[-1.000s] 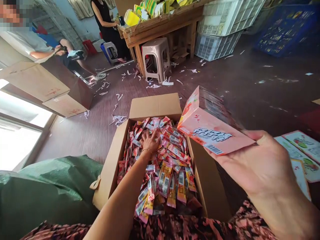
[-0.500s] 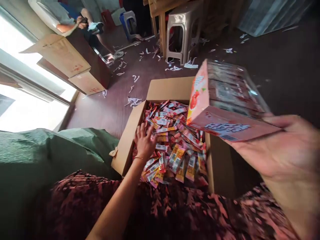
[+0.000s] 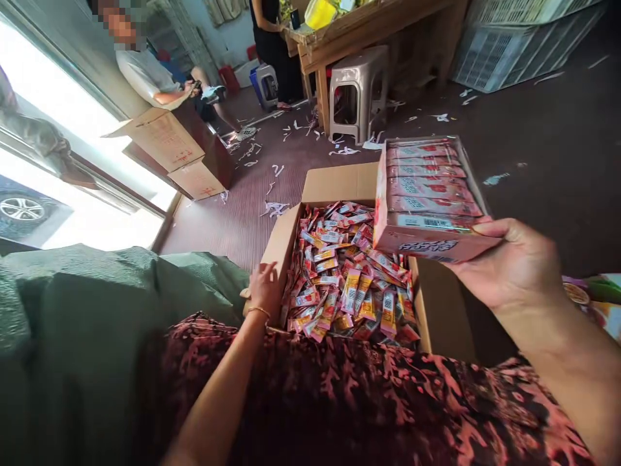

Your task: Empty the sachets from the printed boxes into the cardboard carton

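Grips a pink box (image 3: 412, 243) in the right hand (image 3: 517, 272), closed around the near right corner, with thumb pressed over the upper edge and the other fingers mostly hidden underneath; holds it raised and slightly tilted, over the right side of an open carton (image 3: 342, 184), with the top turned up to view and a row of pink packets (image 3: 429, 188) showing inside, side by side; has the left hand (image 3: 264, 285) out at the left flap (image 3: 281, 239) of that carton, with fingers loosely bent and a thin bracelet (image 3: 259, 312) at the wrist; cannot tell from this angle whether pinching the cardboard or merely resting against it; has the carton just in front of the lap, heaped with loose sachets (image 3: 334, 265) in pink, red and yellow, many with barcodes up; wears dark clothing (image 3: 363, 388) patterned in red; has a bulging green sack (image 3: 121, 278) close by on the left; faces a brown floor (image 3: 242, 226) littered with white paper scraps (image 3: 276, 208); farther off, looks toward a grey stool (image 3: 356, 72) beside a wooden table (image 3: 378, 32), pale crates (image 3: 495, 58) to the right, and cardboard boxes (image 3: 165, 139) near a bright doorway.
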The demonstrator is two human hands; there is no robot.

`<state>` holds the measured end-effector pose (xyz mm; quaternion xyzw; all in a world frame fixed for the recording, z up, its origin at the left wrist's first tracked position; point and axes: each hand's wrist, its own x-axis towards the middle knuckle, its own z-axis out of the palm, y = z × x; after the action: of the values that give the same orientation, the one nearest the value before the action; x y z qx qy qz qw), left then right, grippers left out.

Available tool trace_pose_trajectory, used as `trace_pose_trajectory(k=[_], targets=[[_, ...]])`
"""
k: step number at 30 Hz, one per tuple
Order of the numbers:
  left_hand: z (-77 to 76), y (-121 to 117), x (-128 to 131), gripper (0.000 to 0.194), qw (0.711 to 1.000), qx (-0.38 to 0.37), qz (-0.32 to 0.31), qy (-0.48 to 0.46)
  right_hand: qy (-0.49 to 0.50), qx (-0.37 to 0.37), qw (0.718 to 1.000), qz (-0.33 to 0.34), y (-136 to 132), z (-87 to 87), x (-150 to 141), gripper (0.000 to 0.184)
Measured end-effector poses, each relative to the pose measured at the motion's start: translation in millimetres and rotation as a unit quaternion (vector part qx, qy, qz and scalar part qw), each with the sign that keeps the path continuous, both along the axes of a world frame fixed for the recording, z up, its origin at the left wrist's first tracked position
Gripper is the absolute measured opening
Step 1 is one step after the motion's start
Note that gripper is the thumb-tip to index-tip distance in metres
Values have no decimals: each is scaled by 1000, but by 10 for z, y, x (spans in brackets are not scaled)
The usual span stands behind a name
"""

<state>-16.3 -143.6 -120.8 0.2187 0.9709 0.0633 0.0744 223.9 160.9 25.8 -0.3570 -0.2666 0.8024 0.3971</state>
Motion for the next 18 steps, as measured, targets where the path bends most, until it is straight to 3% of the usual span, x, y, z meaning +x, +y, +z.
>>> trace_pose_trajectory(k=[2,4,7,10,14,18], targets=[[-73,-323,-267,48,993,-36,112,10,-30,-5,1000,-4,-1,-53,-9,10],[-257,-588,-470,52,981,-75,177,-29,-44,0,999,3,0,-87,-36,11],[-547,-809,-627,47,975,-98,176,-95,-48,3,999,23,7,-110,-95,12],[-668,-867,-692,32,976,-102,149,-122,-48,-6,998,33,31,-105,-149,15],[-551,-838,-709,30,974,-111,169,-104,-47,-13,998,37,67,-62,-199,16],[-222,-815,-538,37,980,-81,163,-83,-29,-6,998,47,88,-21,-223,16]])
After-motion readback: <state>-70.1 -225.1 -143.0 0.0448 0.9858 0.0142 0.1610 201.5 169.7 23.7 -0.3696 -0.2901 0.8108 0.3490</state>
